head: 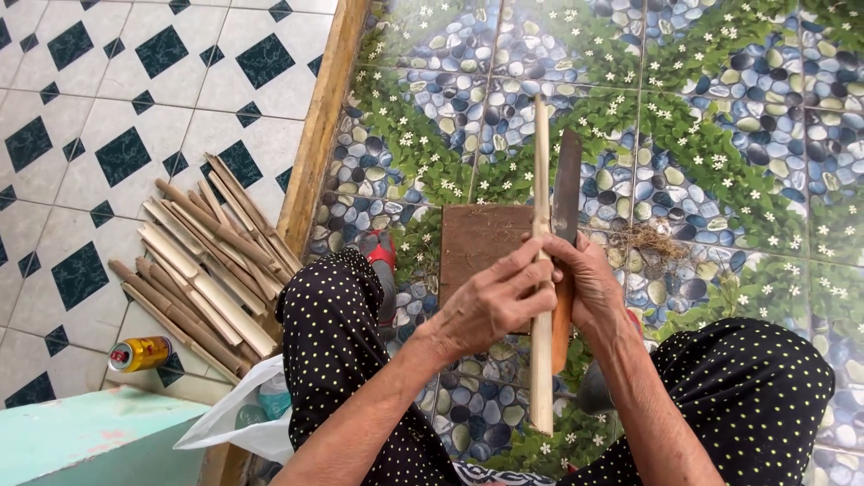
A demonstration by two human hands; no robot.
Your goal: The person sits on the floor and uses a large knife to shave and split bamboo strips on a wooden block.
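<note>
Bamboo strip (541,270) gripped by left fingers (513,274), right fingers (576,261) clasping knife (566,193) above wooden block (477,238).

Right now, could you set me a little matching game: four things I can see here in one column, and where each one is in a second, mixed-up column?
Things:
1. bamboo stick
2. cleaver
3. drink can
4. wooden block

Places:
A. lying on the white tiles, near the pile of split bamboo
B. flat on the pebble-patterned floor, under both hands
C. held lengthwise by the left hand
D. gripped by the right hand, blade alongside the stick

Pairs: 1-C, 2-D, 3-A, 4-B
</note>
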